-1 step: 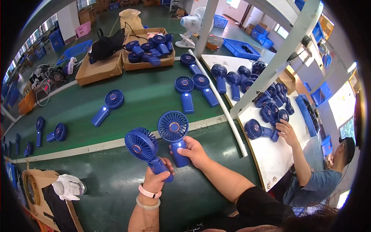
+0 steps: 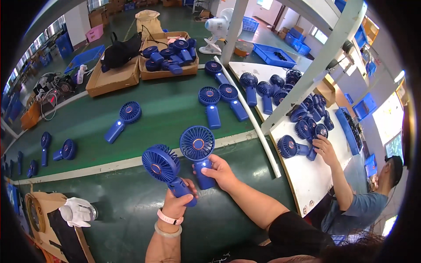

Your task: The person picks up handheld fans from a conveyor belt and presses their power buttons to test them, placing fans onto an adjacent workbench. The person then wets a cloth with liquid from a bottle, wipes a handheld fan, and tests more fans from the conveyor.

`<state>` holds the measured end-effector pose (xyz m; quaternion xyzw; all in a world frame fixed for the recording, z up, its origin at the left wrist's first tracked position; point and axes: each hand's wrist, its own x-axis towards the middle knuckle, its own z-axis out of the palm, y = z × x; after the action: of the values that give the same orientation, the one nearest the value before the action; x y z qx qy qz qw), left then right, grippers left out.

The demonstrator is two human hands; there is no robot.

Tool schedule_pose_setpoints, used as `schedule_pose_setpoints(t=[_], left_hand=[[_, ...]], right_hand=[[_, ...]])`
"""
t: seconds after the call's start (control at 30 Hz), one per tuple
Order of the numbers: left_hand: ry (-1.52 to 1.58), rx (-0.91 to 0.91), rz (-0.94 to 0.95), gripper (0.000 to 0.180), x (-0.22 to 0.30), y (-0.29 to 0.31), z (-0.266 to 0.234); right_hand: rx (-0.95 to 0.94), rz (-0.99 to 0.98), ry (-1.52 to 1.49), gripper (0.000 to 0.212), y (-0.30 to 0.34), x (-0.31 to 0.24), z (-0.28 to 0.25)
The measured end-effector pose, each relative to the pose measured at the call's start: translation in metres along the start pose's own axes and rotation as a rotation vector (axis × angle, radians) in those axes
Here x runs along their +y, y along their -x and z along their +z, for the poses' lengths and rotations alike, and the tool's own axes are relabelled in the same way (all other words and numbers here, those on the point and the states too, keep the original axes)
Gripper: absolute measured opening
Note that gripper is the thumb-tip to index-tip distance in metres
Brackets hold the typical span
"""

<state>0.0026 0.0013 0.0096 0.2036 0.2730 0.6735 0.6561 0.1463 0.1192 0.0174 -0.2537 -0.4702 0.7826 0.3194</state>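
Two blue handheld fans are held side by side over the near green tabletop (image 2: 127,193). My left hand (image 2: 177,199), with a pink band and a pale bangle at the wrist, is closed round the handle of the left fan (image 2: 160,163), whose head tilts left. In my right hand (image 2: 217,172) is the other fan (image 2: 197,143), upright with its grille facing me; thumb and fingers grip its handle. Beyond them, a pair of matching fans (image 2: 212,116) lies on the green belt, and a single fan (image 2: 116,130) rests further left.
A white pipe (image 2: 263,144) runs along the belt's right end. On the white table (image 2: 280,131) lie several fans, one touched by a co-worker's hand (image 2: 325,151). Cardboard trays (image 2: 115,81) stand at the back. A white-wrapped jar (image 2: 78,212) sits near left; a metal post (image 2: 302,74) rises at right.
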Motion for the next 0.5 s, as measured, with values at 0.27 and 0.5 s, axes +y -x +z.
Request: schedule_pose_setpoints(t=[0.27,0.5], left_hand=[[0.009,0.005,0.004,0.035,-0.0004,0.0002,-0.0015],[0.024,0.002,0.001,0.038,-0.0016,-0.0002,-0.0010]], right_hand=[[0.035,-0.031,0.006,0.037,-0.0002,-0.0005,0.0032],[0.050,-0.045,0.024,0.039,-0.0012,0.0019,0.0035]])
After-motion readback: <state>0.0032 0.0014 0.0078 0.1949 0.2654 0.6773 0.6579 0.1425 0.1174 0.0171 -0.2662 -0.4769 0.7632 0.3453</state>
